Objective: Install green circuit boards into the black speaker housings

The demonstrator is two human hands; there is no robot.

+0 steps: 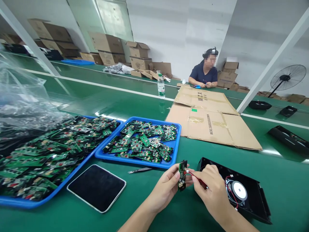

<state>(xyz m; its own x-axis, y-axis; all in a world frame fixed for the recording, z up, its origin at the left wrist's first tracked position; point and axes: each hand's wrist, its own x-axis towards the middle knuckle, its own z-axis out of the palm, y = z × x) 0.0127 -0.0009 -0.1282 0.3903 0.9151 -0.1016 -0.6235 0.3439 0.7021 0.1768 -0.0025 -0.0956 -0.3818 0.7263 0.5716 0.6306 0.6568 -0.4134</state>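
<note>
"Pinching the board (182, 175), was that the left hand (169, 183)?"

"Yes, with the thumb on one side and fingers on the other. It held the board upright, just off the near right corner of the tray (135, 163)."

"And the right hand (212, 183)?"

"That one pinched a red lead (194, 175) between thumb and fingers, a little further right of the tray. A white plug (188, 171) on the lead's end met or nearly met the board; I couldn't tell whether it was seated."

"What lay right of the tray?"

"An open black case (256, 193), nearer the wearer than the tray and partly hidden by the right hand. It held a speaker (239, 190) with thin wires (233, 195) about it."

"And elsewhere on the worktop (137, 196)?"

"Tweezers (141, 170) lay just in front of the tray, and a tablet (97, 187) in front and to its left. A bigger tray (48, 201) heaped with boards sat at its left. Cardboard (217, 129) spread from its far right side, and a bottle (161, 86) stood beyond it."

"Anyone about?"

"A person (205, 72) sat well beyond the tray, to the right."
</note>
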